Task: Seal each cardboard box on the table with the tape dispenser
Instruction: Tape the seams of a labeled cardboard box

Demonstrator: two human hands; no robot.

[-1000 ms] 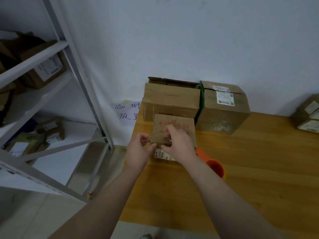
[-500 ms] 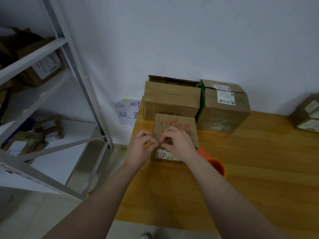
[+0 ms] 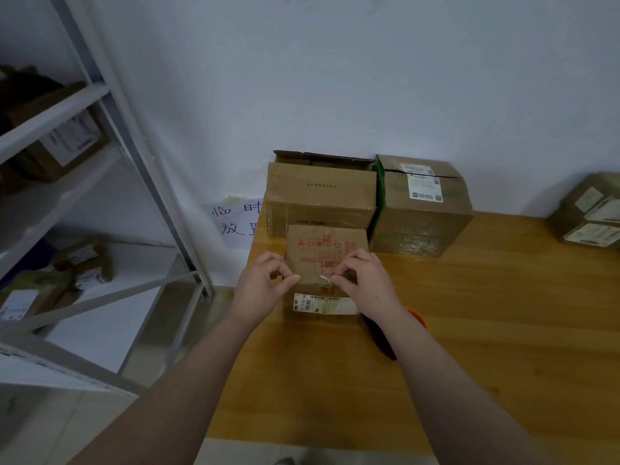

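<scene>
A small cardboard box (image 3: 327, 241) with red print and a barcode label stands near the table's left edge. Both my hands hover over its top. My left hand (image 3: 263, 285) and my right hand (image 3: 367, 280) each pinch one end of a clear tape strip (image 3: 315, 278) stretched between them across the box top. The orange tape dispenser (image 3: 419, 319) lies on the table just right of the box, mostly hidden behind my right forearm; its dark part (image 3: 379, 338) pokes out below.
Two bigger boxes, a brown one (image 3: 320, 196) and one with a white label (image 3: 421, 204), stand against the wall behind. More boxes (image 3: 592, 213) sit at the far right. A metal shelf rack (image 3: 141, 182) stands left of the wooden table (image 3: 503, 330).
My hands were close together over the box top; now they have drawn apart sideways, with the clear strip spanning between the fingertips. The box has stayed put.
</scene>
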